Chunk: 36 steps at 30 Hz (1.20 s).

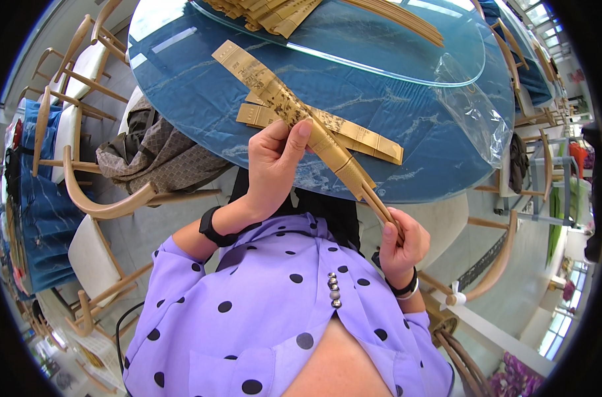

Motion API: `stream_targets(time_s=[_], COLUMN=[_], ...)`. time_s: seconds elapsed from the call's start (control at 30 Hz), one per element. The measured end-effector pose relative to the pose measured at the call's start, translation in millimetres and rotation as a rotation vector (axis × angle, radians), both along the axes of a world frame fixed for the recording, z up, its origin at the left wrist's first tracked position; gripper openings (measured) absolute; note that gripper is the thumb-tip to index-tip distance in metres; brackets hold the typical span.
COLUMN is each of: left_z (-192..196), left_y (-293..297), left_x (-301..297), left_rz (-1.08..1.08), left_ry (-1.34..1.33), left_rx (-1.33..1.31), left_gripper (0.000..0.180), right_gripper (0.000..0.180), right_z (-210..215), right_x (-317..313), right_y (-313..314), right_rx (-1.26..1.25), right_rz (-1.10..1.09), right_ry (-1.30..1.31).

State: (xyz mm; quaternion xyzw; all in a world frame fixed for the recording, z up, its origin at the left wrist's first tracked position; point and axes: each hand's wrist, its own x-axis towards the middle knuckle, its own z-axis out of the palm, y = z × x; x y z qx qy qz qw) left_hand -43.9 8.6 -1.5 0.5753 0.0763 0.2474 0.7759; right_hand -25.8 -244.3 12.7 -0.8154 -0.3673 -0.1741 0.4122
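Note:
My left hand point(278, 155) pinches a long gold paper chopstick sleeve point(337, 159) between thumb and fingers, near its middle. The sleeve slants from upper left to lower right above the table edge and bears a dark printed pattern. Out of its lower right end stick brown chopsticks point(382, 210), their outer ends closed in the fingers of my right hand point(404, 246). How far they reach inside the sleeve is hidden. Beneath, partly covered by the held sleeve, more gold sleeves point(373, 144) lie crossed on the blue tablecloth point(211, 109).
On the glass turntable point(360, 56) lie a pile of gold sleeves point(268, 13) and a bundle of brown chopsticks point(406, 20). A clear plastic bag point(476, 119) rests at the table's right side. Wooden chairs point(92, 205) stand around; one at left bears a brown patterned bag point(162, 149).

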Motion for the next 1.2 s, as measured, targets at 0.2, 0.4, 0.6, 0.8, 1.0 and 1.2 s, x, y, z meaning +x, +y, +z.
stream_targets(time_s=[0.2,0.4,0.6,0.8,1.0,1.2], left_z=[7.3,-0.4,0.6,0.2,-11.4,-10.5], left_y=[-14.4,-7.9,-18.5,-12.8,-13.4,-23.9], left_x=[-3.0,-4.1,-2.4,-3.3,-1.8,-4.1], left_rz=[-0.015,-0.041,-0.028,-0.068,-0.04,-0.014], left_ry=[0.007,0.027,0.025,0.055,0.077,0.054], left_rx=[0.009,-0.012,0.038,-0.049,0.004,-0.04], left_gripper=[0.034,0.035,0.037,0.041,0.038,0.035], right_gripper=[0.019,0.02,0.02,0.023,0.023,0.025], right_z=[1.8,0.5,-0.1,-0.1,0.1,-12.2], right_x=[0.5,3.1,0.7,4.7,0.4,-5.3], right_y=[6.0,2.4,5.6,8.2,7.4,7.0], right_rx=[-0.007,-0.005,0.005,0.024,0.025,0.127], right_rz=[0.005,0.016,-0.009,0.04,-0.004,-0.015], right_ry=[-0.005,-0.026,-0.035,-0.023,0.018,0.108])
